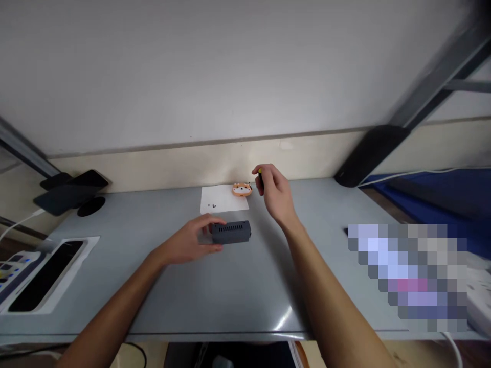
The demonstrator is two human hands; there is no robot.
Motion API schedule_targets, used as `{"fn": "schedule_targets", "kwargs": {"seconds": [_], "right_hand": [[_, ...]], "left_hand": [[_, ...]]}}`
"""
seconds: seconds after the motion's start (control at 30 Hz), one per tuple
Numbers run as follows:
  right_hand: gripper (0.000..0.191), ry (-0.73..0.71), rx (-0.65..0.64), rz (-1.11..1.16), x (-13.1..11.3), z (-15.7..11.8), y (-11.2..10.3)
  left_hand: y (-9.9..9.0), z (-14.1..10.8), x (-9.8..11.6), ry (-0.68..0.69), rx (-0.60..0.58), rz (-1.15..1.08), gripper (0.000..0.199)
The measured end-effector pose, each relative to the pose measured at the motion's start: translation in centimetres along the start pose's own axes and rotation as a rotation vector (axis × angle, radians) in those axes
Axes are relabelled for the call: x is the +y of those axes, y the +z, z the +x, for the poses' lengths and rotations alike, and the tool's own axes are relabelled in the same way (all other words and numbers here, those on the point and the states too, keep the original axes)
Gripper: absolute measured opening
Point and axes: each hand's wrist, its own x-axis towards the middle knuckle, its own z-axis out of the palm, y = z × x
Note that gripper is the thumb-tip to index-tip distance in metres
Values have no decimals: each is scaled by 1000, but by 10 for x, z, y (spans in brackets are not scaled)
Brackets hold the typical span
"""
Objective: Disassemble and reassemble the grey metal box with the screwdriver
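Observation:
My left hand [192,240] grips the left end of a dark grey oblong box [232,233], thumb at the near side and fingers over the top. A row of vent slots runs along the box, which is at or just above the desk. My right hand [275,191] is raised beyond and to the right of the box, closed around what looks like a screwdriver [261,179] with a black and yellow handle. Most of that tool is hidden by the fingers. Several tiny dark screws [213,206] lie on a white paper [220,197] behind the box.
An orange and white animal-faced case [242,189] rests at the paper's right edge. On the grey desk [215,296], a phone [48,276] lies at left near a stand holding a dark device [72,190]. A black cylinder [370,156] stands back right; a blurred-out screen [406,276] is at right.

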Motion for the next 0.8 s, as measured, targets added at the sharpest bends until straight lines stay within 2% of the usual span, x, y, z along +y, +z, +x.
{"fn": "schedule_targets", "kwargs": {"seconds": [0.13, 0.3, 0.4, 0.57, 0.8], "right_hand": [[40, 72, -120, -314, 6, -1, -5], [46, 293, -537, -591, 22, 1, -18], [42, 414, -704, -713, 36, 3, -28], [45, 439, -785, -720, 46, 2, -44], [48, 507, -887, -517, 29, -2, -44]], "left_hand": [[12, 1, -10, -44, 93, 6, 32], [14, 3, -20, -141, 157, -45, 36], [17, 5, -22, -159, 187, -65, 37], [27, 12, -31, -176, 233, -59, 37], [33, 21, -37, -88, 238, 58, 28]]}}
